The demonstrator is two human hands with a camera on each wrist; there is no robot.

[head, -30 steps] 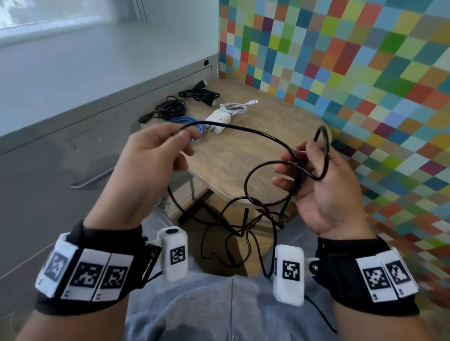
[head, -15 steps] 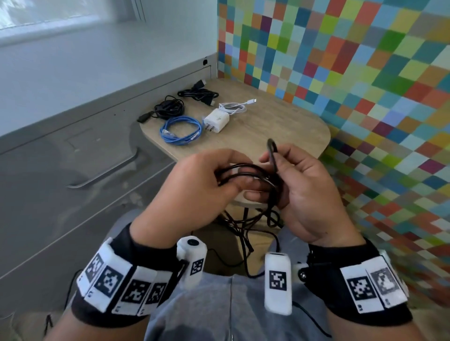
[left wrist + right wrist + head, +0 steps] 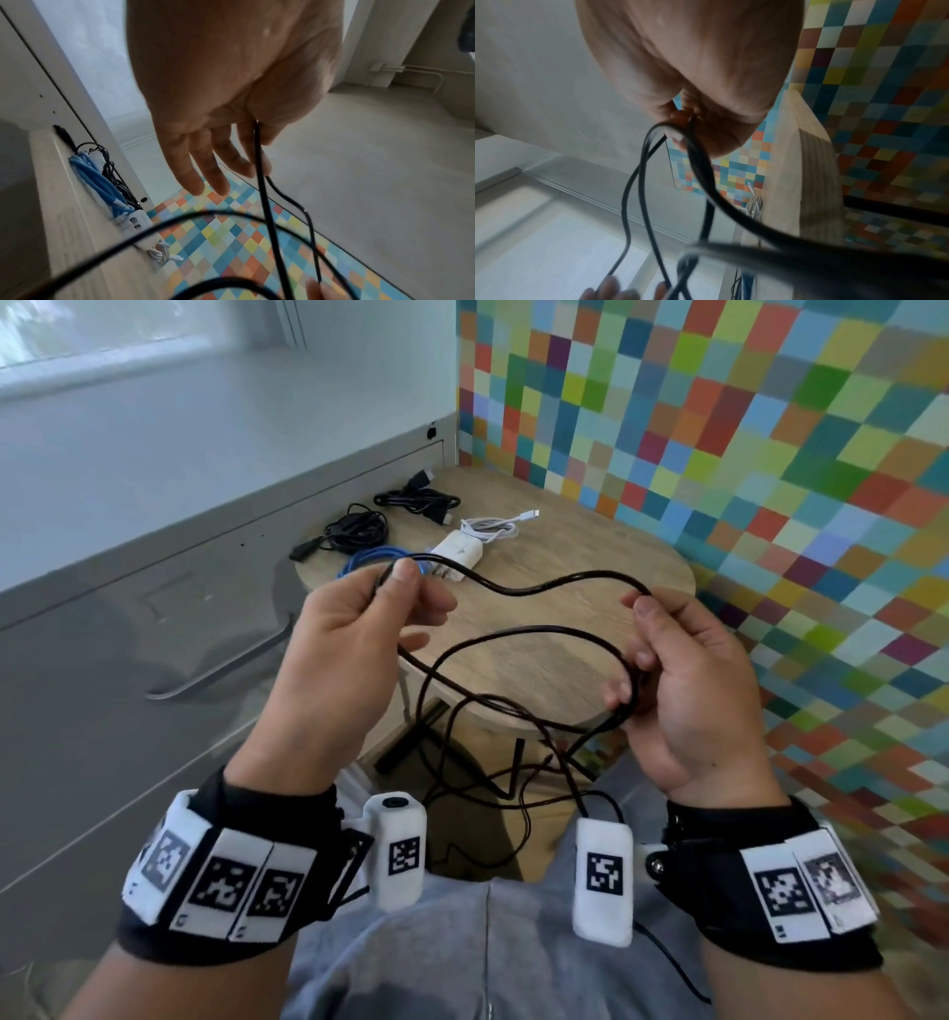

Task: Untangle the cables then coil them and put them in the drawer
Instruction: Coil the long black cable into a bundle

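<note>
- Change since half a second ago: hands were together over a gathered bundle; now spread apart, a fresh length of black cable (image 3: 565,581) drawn out between them.
- Left hand (image 3: 354,634): grip pinches the cable between thumb and forefinger, other fingers loose, above the counter's (image 3: 590,546) near edge.
- Right hand (image 3: 688,670): grip clenched round two or three gathered loops; slack hangs to the floor, partly crossed.
- Step in hand, by judgement: coiling, midway; loose tail not yet wound.
- Next move calls for: bringing the left-hand span across to the right-hand loops without a twist.
- On the counter's far left edge: blue cable (image 3: 369,559), white charger (image 3: 458,552), black coils (image 3: 359,531).
- Drawer: handle (image 3: 226,670) seen left; shut.
</note>
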